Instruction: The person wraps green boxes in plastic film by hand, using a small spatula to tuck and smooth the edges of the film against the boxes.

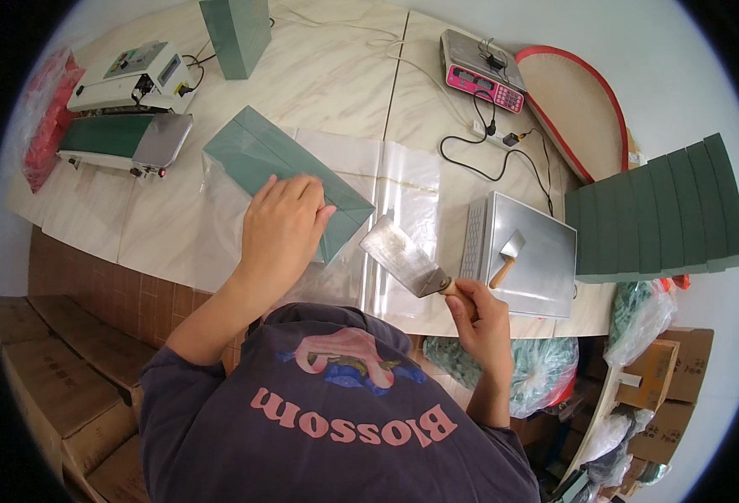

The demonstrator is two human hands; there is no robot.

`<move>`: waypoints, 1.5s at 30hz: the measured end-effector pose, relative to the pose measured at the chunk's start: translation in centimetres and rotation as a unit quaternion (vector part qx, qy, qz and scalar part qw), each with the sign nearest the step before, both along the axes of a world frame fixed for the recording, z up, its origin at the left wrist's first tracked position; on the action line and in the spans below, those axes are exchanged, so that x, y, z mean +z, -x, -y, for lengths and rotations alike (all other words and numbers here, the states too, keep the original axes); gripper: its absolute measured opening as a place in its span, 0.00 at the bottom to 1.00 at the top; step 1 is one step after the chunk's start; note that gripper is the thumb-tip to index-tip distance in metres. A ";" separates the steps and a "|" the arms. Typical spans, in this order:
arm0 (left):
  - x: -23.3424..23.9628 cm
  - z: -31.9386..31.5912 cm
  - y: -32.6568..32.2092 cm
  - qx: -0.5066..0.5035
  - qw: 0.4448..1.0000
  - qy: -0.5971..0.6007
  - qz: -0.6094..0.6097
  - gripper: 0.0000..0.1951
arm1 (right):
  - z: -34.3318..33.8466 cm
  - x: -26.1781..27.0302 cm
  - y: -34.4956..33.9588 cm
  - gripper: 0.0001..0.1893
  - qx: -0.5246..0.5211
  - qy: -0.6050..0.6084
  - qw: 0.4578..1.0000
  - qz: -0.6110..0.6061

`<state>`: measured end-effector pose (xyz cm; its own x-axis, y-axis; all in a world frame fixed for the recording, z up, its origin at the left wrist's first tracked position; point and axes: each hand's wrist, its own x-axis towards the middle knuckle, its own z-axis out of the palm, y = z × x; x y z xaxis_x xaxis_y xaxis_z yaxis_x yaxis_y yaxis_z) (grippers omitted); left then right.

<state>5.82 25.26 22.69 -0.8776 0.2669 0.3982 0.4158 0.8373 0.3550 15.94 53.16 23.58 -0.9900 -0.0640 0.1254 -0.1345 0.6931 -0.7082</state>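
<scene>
A green floral foam block [294, 160] lies slantwise on the table, inside a clear plastic bag [215, 182]. My left hand [288, 214] rests over the block's near side, fingers curled on the film; the fingertips are partly hidden. To the right, my right hand [483, 317] grips the wooden handle of a scraper with a wide metal blade [401, 254]. The blade's tip is close to the block's right corner. More flat clear plastic bags [404, 220] lie underneath and beside the block.
A band sealer [130, 119] stands left, with another green block [237, 38] behind. At right are a digital scale [483, 69], cables, a silver flat-topped box [533, 251] carrying a small trowel [508, 258], and stacked green blocks [652, 214]. Cardboard boxes [61, 383] sit below.
</scene>
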 end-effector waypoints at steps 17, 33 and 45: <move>-2.0 0.9 0.9 0.063 0.994 -0.082 -0.022 0.10 | 4.3 1.9 2.0 0.09 0.078 -0.081 0.993 -0.046; -2.0 2.1 1.0 -0.042 0.991 -0.056 -0.114 0.08 | 6.1 1.4 5.7 0.08 0.071 -0.100 0.990 -0.070; -1.7 2.3 0.9 -0.059 0.990 -0.026 -0.125 0.07 | 6.4 1.2 5.6 0.07 0.066 -0.108 0.988 -0.093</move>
<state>4.89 22.92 20.96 -0.7135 0.3352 0.6153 0.5899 0.7613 0.2693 10.29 46.78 24.76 -0.9326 -0.2354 0.2735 -0.3469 0.7932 -0.5004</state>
